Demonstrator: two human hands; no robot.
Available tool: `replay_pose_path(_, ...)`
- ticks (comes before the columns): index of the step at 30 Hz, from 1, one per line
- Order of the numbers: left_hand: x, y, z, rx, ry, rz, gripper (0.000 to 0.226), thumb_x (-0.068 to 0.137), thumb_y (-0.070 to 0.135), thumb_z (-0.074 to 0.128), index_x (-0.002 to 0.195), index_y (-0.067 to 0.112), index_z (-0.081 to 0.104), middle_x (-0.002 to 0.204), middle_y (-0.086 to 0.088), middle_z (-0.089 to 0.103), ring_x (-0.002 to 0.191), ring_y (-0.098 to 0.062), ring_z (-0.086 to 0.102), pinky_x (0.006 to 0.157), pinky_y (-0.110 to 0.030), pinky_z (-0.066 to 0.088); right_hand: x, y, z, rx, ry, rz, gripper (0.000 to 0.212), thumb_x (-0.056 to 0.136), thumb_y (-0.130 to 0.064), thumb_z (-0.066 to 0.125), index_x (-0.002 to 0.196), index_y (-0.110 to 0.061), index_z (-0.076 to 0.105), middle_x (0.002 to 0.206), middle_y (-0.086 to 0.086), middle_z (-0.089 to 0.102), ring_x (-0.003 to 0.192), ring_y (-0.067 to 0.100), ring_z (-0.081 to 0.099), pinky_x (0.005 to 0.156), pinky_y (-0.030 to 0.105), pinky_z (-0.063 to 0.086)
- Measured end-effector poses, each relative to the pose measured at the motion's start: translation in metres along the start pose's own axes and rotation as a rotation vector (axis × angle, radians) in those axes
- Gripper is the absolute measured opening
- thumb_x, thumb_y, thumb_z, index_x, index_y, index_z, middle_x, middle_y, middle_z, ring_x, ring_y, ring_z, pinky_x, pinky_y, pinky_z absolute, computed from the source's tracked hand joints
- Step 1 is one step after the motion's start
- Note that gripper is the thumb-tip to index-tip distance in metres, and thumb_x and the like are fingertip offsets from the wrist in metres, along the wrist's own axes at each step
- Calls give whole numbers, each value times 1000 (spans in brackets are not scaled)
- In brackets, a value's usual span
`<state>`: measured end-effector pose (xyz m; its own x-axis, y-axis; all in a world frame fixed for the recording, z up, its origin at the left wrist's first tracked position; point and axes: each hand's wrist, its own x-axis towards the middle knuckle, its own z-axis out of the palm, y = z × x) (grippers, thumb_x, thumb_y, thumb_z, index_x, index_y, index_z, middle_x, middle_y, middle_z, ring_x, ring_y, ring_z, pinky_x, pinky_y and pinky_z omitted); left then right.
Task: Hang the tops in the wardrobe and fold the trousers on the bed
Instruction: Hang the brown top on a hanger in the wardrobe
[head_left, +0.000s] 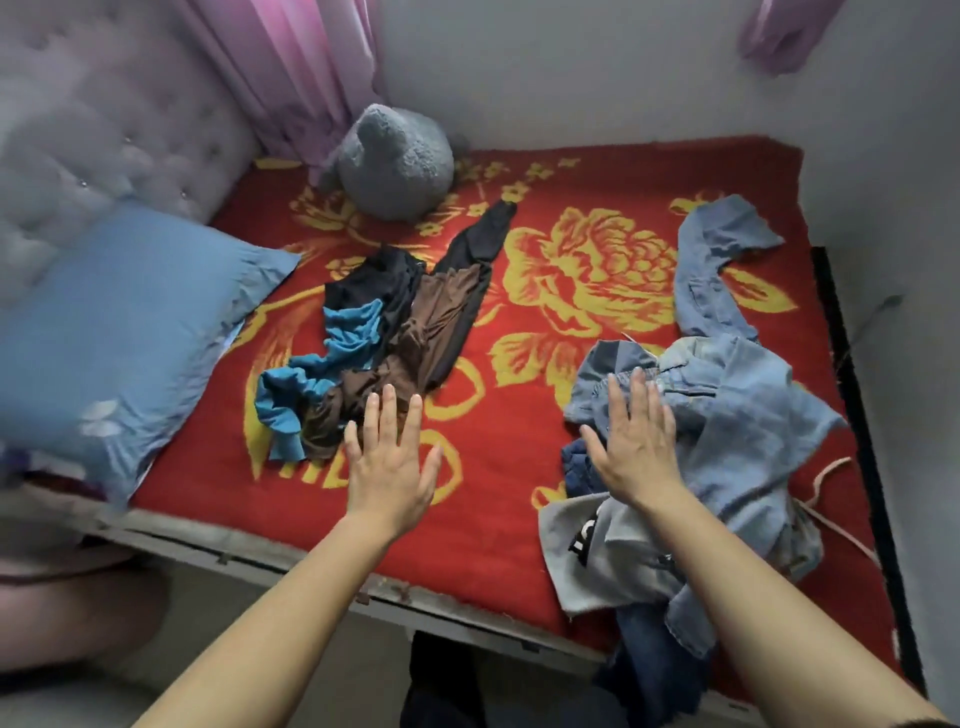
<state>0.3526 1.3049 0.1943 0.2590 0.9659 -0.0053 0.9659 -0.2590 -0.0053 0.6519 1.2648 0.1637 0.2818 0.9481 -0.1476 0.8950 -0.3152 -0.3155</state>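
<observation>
Denim jeans (737, 405) lie under the flat right hand (634, 447); left hand (389, 467), fingers spread, seemingly hovers beside crumpled tops (405, 322).

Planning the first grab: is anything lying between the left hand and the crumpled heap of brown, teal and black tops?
Nothing visible does. The left hand, open, reaches the near edge of the crumpled heap of brown, teal and black tops with its fingertips; only the red flowered blanket lies under it.

The blanket (509, 467) is red with yellow flowers. Past the left hand (392, 467) the tops (395, 322) are black, brown and teal; under the right hand (636, 441) the jeans (737, 415) are pale blue. Pillow (130, 332) blue, plush (400, 161) grey.
</observation>
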Motion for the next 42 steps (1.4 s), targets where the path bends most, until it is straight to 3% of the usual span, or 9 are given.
replay_pose_path(8, 111, -191, 85, -35, -186, -69, 73, 98, 55, 34, 158, 20, 10, 164, -12, -3, 151, -29, -5, 118, -57, 10, 97, -159, 110, -106, -79, 31, 77, 97, -50, 46, 158, -18, 12, 165, 15, 0, 152, 33, 4, 121, 51, 11)
replay_pose_path(16, 204, -259, 217, -197, -299, -67, 71, 96, 54, 41, 156, 24, 19, 164, -12, 4, 151, -30, 4, 115, -54, 21, 198, -264, 239, -98, -176, -120, 71, 99, -42, 47, 158, -23, 11, 164, 18, 0, 151, 37, 8, 119, 51, 22)
replay_pose_path(19, 206, -263, 296, -241, -534, -85, 71, 93, 68, 29, 155, 34, 16, 165, -3, 4, 151, -26, -2, 115, -61, 16, 236, -276, 296, -24, -64, -238, 66, 99, -25, 55, 157, -21, 23, 164, 21, 3, 141, 40, 32, 102, 48, 45)
replay_pose_path(22, 183, -260, 368, -210, -787, -181, 78, 87, 76, 33, 153, 34, 24, 165, 6, 0, 150, -24, -6, 111, -71, 10, 263, -273, 360, 8, 20, -286, 67, 99, -15, 55, 157, -26, 23, 166, 12, 1, 110, 33, 55, 72, 41, 55)
replay_pose_path(27, 151, -258, 421, -127, -503, -136, 64, 85, 68, 40, 136, 29, 51, 162, -1, 13, 145, -26, 2, 103, -76, 14, 265, -251, 450, 12, -31, -301, 43, 103, -34, 45, 145, -24, 49, 152, 6, 45, 112, 36, 51, 98, 43, 44)
replay_pose_path(32, 158, -257, 421, -102, -610, -132, 71, 92, 67, 29, 150, 28, 28, 162, -1, -10, 146, -29, -17, 105, -76, 5, 271, -263, 450, 122, 54, -221, 33, 100, -30, 46, 124, -12, 60, 128, 9, 60, 100, 36, 54, 91, 36, 36)
replay_pose_path(34, 158, -253, 410, -142, -557, -143, 60, 97, 57, 35, 147, 25, 34, 164, -1, -8, 149, -28, -14, 107, -74, 6, 267, -259, 434, 169, 37, -188, 30, 99, -31, 45, 113, -8, 59, 115, 15, 60, 98, 39, 55, 86, 41, 36)
replay_pose_path(39, 111, -240, 375, -430, -274, -321, 22, 91, 7, 50, 112, 9, 57, 155, -9, 37, 146, -23, 28, 115, -52, 22, 199, -197, 396, 2, -84, 174, 46, 102, -50, 33, 103, -9, 53, 109, 20, 64, 101, 42, 60, 79, 44, 43)
replay_pose_path(42, 55, -221, 348, -565, -304, -478, 20, 88, -1, 47, 105, 5, 57, 109, -21, 64, 103, -41, 58, 78, -42, 40, 141, -141, 371, -64, -264, 419, 54, 102, -53, 31, 112, -7, 57, 119, 26, 63, 111, 44, 58, 88, 46, 45)
